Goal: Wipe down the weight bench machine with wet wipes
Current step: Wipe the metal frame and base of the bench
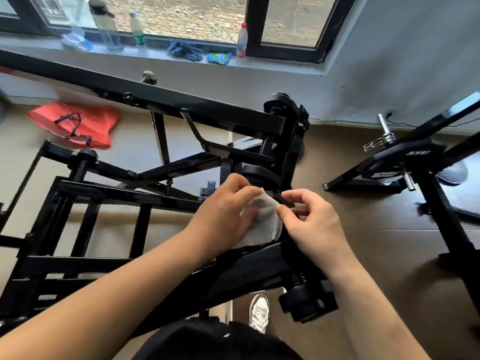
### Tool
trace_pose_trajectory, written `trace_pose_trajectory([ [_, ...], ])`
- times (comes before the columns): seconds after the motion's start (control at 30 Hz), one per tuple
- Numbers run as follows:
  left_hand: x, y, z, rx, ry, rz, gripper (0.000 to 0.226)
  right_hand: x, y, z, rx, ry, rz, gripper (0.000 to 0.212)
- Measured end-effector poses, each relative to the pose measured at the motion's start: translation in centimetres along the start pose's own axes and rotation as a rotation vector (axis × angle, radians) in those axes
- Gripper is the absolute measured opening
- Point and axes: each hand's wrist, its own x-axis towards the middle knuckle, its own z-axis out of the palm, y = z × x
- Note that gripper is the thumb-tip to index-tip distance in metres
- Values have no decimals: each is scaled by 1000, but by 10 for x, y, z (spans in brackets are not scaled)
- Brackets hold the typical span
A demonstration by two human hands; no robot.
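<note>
Head view looks down on a black weight bench machine [161, 100] that fills the left and centre of the frame, and both hands meet a little right of the centre. A white wet wipe [263, 224] is between them, so the task's thing is already in the grip and not lying apart from it. The left hand [223, 214] holds the left side of the wipe with curled fingers, and the right hand [314, 224] pinches its upper right edge between thumb and forefinger; both grips are closed on the wipe. The wipe's long axis runs from the upper right down to the lower left, and it hangs just in front of a curved black part of the frame and above a thick bar [233, 271] that crosses from lower left to right. The left hand covers more of the wipe, so I judge it is the hand that will press it down to the metal, which lies directly behind and below. The lower edge of the wipe is cut off by the bar and the left wrist, and the metal behind it is hidden. Grey patches on the wipe may be dirt or shadow; I cannot tell which. No padded seat is seen in this view.
</note>
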Motion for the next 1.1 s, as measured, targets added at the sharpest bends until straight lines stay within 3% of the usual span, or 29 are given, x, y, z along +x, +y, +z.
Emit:
trace_pose_trajectory([
  [0.1, -7, 5, 4, 6, -60, 69, 28, -17, -1, 9, -21, -19, 14, 17],
  [0.17, -12, 7, 4, -21, -185, 14, 41, -23, -5, 14, -91, -24, -5, 22],
  [0.4, -47, -18, -29, 68, -326, -46, 62, -31, -18, 29, -267, -15, -126, 36],
  [0.53, -75, -36, -58, -32, -319, -94, 44, -29, -24, 49, -375, -154, -199, 48],
  [0.67, -73, -38, -54, -97, -177, -88, 25, -30, -21, 65, -504, -140, -274, 51],
  [0.73, -64, -36, -46, -122, -143, -116, 13, -29, -21, 64, -483, -146, -254, 50],
  [0.9, -43, -22, -29, -58, -295, -142, 53, -24, -22, 58, -381, -95, -221, 43],
  [1.1, -41, -17, -28, -54, -443, -188, 53, -19, -22, 48, -212, -98, -153, 41],
])
